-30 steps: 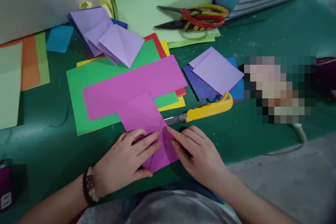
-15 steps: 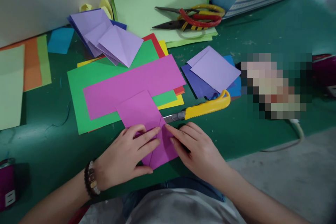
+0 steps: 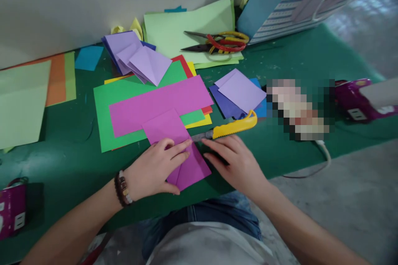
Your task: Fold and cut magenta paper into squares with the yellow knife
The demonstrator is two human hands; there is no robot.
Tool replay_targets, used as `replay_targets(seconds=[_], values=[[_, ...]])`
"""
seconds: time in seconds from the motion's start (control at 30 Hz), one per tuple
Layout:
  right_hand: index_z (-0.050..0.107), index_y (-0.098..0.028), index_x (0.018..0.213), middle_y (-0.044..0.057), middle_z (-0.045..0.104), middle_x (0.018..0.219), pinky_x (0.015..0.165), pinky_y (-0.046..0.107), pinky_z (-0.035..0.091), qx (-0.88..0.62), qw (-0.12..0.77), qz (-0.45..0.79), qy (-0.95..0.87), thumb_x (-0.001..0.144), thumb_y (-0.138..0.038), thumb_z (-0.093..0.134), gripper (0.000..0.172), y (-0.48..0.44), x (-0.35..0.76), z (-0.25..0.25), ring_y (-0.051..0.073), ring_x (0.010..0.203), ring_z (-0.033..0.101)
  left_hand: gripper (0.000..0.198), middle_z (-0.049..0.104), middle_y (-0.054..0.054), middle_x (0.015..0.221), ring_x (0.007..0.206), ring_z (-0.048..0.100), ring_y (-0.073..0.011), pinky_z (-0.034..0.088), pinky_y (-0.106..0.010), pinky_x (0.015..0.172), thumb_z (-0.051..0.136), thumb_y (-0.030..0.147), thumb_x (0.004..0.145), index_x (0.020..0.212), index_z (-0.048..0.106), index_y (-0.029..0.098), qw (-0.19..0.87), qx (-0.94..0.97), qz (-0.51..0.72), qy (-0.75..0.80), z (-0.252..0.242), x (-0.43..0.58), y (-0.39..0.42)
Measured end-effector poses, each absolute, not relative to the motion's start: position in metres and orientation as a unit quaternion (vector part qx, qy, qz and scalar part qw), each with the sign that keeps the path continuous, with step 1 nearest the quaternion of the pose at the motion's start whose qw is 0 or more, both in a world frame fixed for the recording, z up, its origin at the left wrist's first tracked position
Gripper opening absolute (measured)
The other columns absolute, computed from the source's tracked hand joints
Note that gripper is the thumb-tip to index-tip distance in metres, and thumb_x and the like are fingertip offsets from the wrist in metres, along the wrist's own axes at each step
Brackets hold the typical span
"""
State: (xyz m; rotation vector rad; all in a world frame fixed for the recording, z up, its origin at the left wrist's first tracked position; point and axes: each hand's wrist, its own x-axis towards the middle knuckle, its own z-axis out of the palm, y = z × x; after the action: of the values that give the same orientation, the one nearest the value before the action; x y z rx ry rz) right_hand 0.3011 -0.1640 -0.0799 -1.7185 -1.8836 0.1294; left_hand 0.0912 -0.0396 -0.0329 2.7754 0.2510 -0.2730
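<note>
A folded magenta paper point(image 3: 169, 126) lies on the green table top, its upper end overlapping a magenta strip. My left hand point(image 3: 152, 169) rests over its left side, fingers apart and pressing it flat; a diagonal fold line runs beside the fingertips. Just right of the paper, my right hand point(image 3: 239, 165) is held with thumb and forefinger apart and nothing visible between them. Its fingertips are close to the blade end of a yellow utility knife point(image 3: 233, 127), whether touching I cannot tell. The tip of the blade reaches the paper's right edge.
Under the magenta strip point(image 3: 161, 105) are green sheets point(image 3: 101, 116) and other coloured ones. Folded lilac papers point(image 3: 152, 64) point(image 3: 242, 91) lie behind and to the right. Pliers point(image 3: 217, 43) rest on pale green sheets point(image 3: 186, 20). A blurred-out object point(image 3: 297, 109) with a cable is at right.
My right hand has come off the magenta paper and moved slightly right, its fingers apart. My left hand stays on the paper. The whole view has shifted a little.
</note>
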Motion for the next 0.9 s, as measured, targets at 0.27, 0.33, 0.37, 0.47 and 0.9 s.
replay_targets(seconds=[0.27,0.33,0.37,0.47,0.9], values=[[0.067,-0.022,0.106,0.006,0.07,0.099,0.08,0.041,0.038,-0.669,0.158,-0.108,-0.718,0.087,-0.038,0.064,0.025,-0.148,0.338,-0.073,0.026,0.096,0.051,0.09,0.039,-0.009,0.153,0.114,0.047,-0.0281,0.043,-0.04,0.097,0.078,0.061,0.064,0.137,0.049,0.017,0.161,0.978,-0.093,0.092,-0.033,0.089,-0.041],[0.067,-0.021,0.104,0.006,0.07,0.098,0.08,0.04,0.037,-0.671,0.149,-0.115,-0.717,0.087,-0.039,0.063,0.024,-0.152,0.34,-0.073,0.026,0.095,0.051,0.089,0.039,-0.008,0.153,0.114,0.047,-0.0276,0.043,-0.04,0.096,0.078,0.061,0.064,0.137,0.049,0.02,0.163,0.978,-0.087,0.091,-0.033,0.089,-0.041],[0.067,-0.021,0.103,0.006,0.07,0.098,0.08,0.04,0.037,-0.674,0.145,-0.119,-0.714,0.088,-0.039,0.063,0.024,-0.154,0.342,-0.073,0.025,0.095,0.051,0.088,0.039,-0.008,0.153,0.114,0.047,-0.0275,0.042,-0.04,0.097,0.078,0.061,0.064,0.137,0.049,0.021,0.165,0.978,-0.085,0.09,-0.033,0.089,-0.041],[0.068,-0.021,0.102,0.007,0.07,0.094,0.079,0.04,0.037,-0.692,0.139,-0.134,-0.696,0.088,-0.038,0.062,0.023,-0.158,0.353,-0.073,0.026,0.093,0.052,0.088,0.041,-0.006,0.151,0.113,0.046,-0.0278,0.041,-0.041,0.098,0.079,0.06,0.063,0.137,0.05,0.022,0.167,0.978,-0.09,0.09,-0.032,0.089,-0.041],[0.066,-0.017,0.09,0.003,0.063,0.077,0.07,0.029,0.046,-0.497,0.241,0.05,-0.832,0.092,-0.018,0.055,0.012,-0.157,0.294,-0.058,0.015,0.075,0.054,0.088,0.042,-0.006,0.151,0.113,0.046,-0.0281,0.039,-0.04,0.099,0.081,0.058,0.063,0.137,0.051,0.022,0.169,0.977,-0.098,0.087,-0.032,0.091,-0.041]])
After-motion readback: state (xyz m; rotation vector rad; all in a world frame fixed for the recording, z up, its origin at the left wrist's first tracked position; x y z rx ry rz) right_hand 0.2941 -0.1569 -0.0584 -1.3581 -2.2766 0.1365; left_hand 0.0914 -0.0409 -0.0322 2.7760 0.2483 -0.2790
